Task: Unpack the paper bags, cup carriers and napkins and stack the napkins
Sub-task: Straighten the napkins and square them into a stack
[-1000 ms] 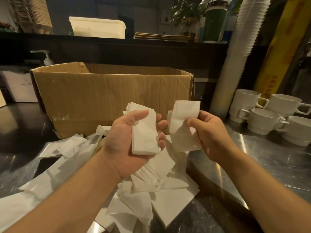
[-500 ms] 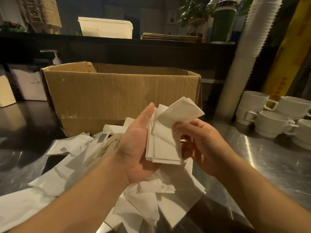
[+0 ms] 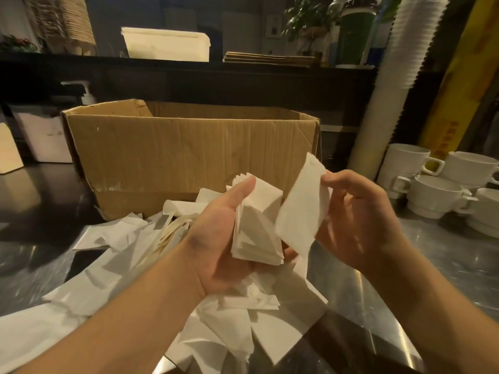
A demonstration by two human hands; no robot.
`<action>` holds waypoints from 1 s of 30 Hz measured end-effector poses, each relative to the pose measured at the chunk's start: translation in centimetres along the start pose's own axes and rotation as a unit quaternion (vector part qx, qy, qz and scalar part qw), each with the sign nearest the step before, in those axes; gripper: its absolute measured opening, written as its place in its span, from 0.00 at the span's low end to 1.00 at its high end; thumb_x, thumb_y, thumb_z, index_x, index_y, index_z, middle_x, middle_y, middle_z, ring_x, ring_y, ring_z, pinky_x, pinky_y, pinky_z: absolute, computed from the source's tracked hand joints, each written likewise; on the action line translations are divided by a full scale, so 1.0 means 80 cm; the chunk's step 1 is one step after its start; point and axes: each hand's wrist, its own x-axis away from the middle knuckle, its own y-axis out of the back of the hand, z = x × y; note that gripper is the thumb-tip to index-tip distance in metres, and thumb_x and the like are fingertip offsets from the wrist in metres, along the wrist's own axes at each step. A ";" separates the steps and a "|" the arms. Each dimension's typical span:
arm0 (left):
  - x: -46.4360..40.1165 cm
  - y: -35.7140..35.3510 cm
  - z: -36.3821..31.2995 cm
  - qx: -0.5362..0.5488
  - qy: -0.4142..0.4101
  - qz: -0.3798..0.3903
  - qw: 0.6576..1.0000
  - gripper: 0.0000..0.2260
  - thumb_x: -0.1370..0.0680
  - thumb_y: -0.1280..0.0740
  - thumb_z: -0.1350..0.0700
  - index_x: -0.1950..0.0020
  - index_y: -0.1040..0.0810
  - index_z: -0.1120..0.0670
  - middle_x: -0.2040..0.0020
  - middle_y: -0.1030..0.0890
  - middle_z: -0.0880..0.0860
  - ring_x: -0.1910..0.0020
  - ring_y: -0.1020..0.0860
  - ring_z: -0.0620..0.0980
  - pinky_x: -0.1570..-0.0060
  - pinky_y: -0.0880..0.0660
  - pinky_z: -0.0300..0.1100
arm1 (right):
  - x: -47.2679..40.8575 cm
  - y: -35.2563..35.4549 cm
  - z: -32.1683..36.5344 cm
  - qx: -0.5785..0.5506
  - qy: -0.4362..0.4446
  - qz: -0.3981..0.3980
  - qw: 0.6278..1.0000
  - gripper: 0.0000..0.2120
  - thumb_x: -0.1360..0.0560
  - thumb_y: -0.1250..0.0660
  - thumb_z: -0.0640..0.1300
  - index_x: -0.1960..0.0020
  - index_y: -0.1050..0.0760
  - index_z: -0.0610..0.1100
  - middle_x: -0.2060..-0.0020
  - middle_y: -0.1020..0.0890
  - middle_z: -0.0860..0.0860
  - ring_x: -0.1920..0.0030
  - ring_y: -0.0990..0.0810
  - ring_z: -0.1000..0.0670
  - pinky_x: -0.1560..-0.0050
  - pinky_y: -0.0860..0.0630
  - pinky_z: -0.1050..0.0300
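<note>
My left hand (image 3: 218, 238) holds a small stack of folded white napkins (image 3: 256, 225) upright, thumb along its left side. Just to the right, my right hand (image 3: 356, 220) pinches a single white napkin (image 3: 299, 209) by its upper edge, tilted and close beside the stack. Below both hands a loose heap of white napkins (image 3: 243, 319) lies scattered on the steel counter (image 3: 445, 265). White paper bags (image 3: 89, 279) with handles spread out to the left of the heap. An open cardboard box (image 3: 189, 157) stands behind the hands.
White ceramic cups (image 3: 437, 195) cluster at the right on the counter. A tall column of stacked white cups (image 3: 391, 85) leans behind them, next to a yellow roll (image 3: 459, 90). A dark shelf at the back carries a white tub (image 3: 167, 44) and flat cardboard carriers (image 3: 270, 59).
My right hand brought its napkin against the stack half a second ago, then drew it back to the right. The left hand keeps the stack, now turned more upright.
</note>
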 end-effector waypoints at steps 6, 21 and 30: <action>0.000 0.004 0.003 -0.022 0.023 0.038 0.999 0.30 0.23 0.36 0.31 0.43 0.13 0.55 0.45 0.16 0.60 0.46 0.18 0.62 0.38 0.24 0.60 | -0.002 -0.010 -0.017 0.161 -0.015 -0.002 0.987 0.07 0.26 0.29 0.51 0.56 0.18 0.47 0.53 0.16 0.47 0.51 0.16 0.39 0.56 0.18 0.47; 0.000 0.011 -0.002 0.010 0.048 0.075 0.996 0.24 0.25 0.31 0.46 0.34 0.23 0.60 0.47 0.22 0.59 0.56 0.24 0.56 0.51 0.26 0.50 | -0.008 -0.016 -0.028 0.220 0.055 -0.130 0.965 0.07 0.17 0.37 0.50 0.43 0.22 0.50 0.52 0.17 0.48 0.51 0.17 0.47 0.50 0.21 0.54; 0.011 0.016 -0.029 0.087 -0.085 0.029 0.992 0.24 0.22 0.35 0.44 0.31 0.25 0.57 0.47 0.22 0.56 0.57 0.23 0.52 0.56 0.23 0.44 | -0.007 -0.011 -0.036 0.496 0.047 -0.008 0.867 0.05 0.22 0.29 0.52 0.47 0.23 0.58 0.53 0.20 0.58 0.54 0.21 0.56 0.59 0.23 0.65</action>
